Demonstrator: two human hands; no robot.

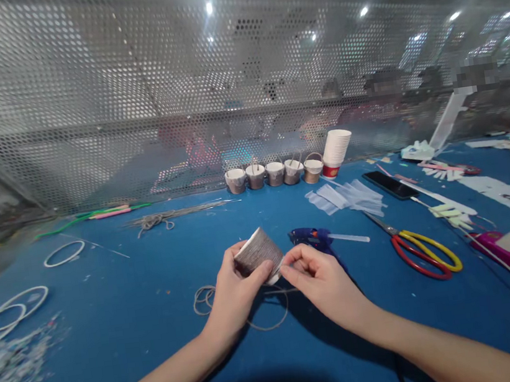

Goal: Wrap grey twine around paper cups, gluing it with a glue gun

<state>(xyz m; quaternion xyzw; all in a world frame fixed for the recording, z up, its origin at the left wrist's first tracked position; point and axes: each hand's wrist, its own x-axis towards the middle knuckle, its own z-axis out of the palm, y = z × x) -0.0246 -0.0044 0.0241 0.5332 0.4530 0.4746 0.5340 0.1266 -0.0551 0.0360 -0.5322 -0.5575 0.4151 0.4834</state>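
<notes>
Hidden and unclear parts

The left hand (235,291) covers the near side of the twine-wrapped cup (258,254); the right hand (316,277) hides the glue gun (311,238) handle. Figures behind the perforated screen (131,107) are blurred.

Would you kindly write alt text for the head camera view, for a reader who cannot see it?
Two bare hands hold a string-wrapped cup above a blue table: the left hand grips it, the right hand pinches at its edge. A glue gun, scissors and a row of wrapped cups lie beyond.
</notes>
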